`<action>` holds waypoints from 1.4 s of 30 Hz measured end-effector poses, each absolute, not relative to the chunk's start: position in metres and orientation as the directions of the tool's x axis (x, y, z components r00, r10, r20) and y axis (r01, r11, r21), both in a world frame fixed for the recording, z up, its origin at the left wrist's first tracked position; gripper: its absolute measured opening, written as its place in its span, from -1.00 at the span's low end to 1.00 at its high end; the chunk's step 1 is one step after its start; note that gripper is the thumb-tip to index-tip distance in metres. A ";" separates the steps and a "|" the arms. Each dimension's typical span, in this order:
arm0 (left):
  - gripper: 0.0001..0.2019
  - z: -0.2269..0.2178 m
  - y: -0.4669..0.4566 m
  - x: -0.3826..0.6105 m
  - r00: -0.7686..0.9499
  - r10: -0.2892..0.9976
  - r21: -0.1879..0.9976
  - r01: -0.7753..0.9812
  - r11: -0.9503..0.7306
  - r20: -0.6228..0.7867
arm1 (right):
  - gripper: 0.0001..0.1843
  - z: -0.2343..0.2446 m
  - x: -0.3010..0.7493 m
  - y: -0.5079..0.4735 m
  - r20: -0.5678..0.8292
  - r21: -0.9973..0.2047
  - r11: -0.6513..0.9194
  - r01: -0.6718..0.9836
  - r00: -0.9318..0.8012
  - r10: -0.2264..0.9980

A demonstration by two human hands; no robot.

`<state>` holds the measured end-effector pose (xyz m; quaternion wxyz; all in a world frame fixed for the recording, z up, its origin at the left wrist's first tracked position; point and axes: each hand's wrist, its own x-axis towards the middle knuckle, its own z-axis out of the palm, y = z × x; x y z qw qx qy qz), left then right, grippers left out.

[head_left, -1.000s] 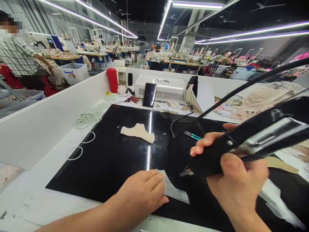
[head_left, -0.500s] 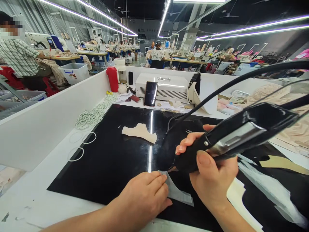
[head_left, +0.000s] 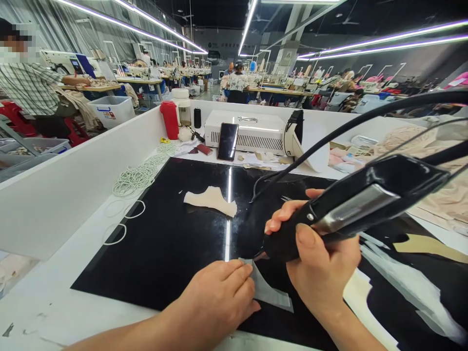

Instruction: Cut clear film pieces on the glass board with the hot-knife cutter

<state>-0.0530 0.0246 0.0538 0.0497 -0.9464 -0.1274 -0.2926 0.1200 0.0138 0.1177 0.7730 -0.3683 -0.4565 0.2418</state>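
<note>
A black corded hand tool point(head_left: 351, 209) with a silver lever on its side lies slanted in my right hand point(head_left: 318, 263), whose fingers wrap round its front end. Its thin metal tip point(head_left: 260, 255) points down to the left, close to the top edge of a sheer grey fabric piece point(head_left: 268, 290). On that piece my left hand point(head_left: 223, 292) rests with the fingers pressed together, covering its left part. Under both lies a glossy black mat point(head_left: 175, 243). Further back on the mat sits a cream fabric piece point(head_left: 212, 201) with curved edges.
Green elastic loops point(head_left: 135, 178) lie along the left wall. A phone point(head_left: 227, 141) leans against a white machine point(head_left: 244, 129), beside a red container point(head_left: 169, 120). Sheer scraps point(head_left: 405, 282) lie on the right. A cable point(head_left: 329, 141) arches overhead. A co-worker point(head_left: 29, 92) is at far left.
My hands, the tool and the grey piece look almost still. At far left, the co-worker's arm has reached further right over their table.
</note>
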 end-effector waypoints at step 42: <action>-0.66 0.059 0.028 -0.056 0.836 0.229 0.041 0.241 -0.970 0.498 | -0.56 0.126 0.137 -0.016 0.477 -0.813 0.575 -0.095 0.459 0.750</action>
